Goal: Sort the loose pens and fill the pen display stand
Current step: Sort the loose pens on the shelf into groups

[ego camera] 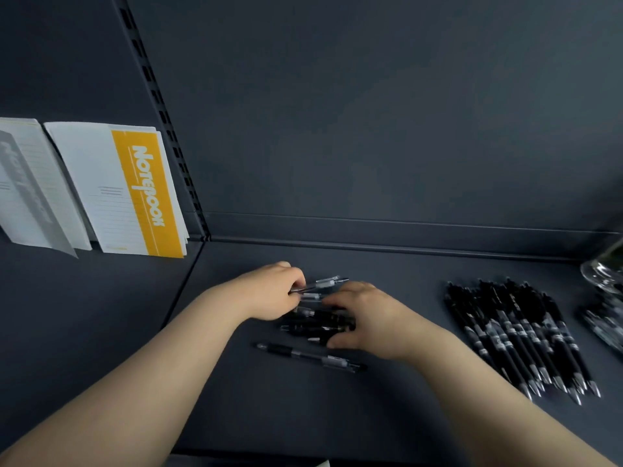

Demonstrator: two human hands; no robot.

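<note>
Two hands work side by side in my feed. My left hand [269,293] has its fingers curled, pinching a clear pen [324,283] by one end, its barrel pointing away to the right. My right hand [369,320] is half closed, cupping the pile of loose pens [317,323] with thumb on the near side and fingers on the far side. The pile sits between both hands, touching each. Just nearer than the right thumb lies a single pen [310,357], apart from the pile. Well right of that hand lies a row of black pens [519,335], and beyond it a clear glassy object [603,274], cut off by the frame. Far left of the left hand stand notebooks [135,190].
</note>
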